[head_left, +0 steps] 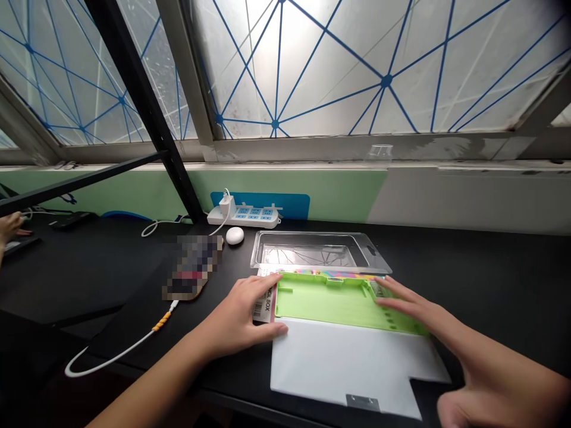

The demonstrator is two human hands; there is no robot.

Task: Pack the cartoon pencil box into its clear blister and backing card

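Note:
A green plastic pencil-box tray lies on the black desk, with a white flap folded out from its near edge. The flap bears a small grey metal plate by its front edge. My left hand touches the tray's left side, index finger at the far corner and thumb near the flap's corner, spread apart. Over the tray's right end my right hand stretches its index and middle fingers. Left of the tray, a printed card with a barcode shows "NCIL BOX".
A clear plastic package lies behind the tray. To the left are a blurred phone, its white cable and a round white case. A power strip stands by the wall. Another person's hand shows far left.

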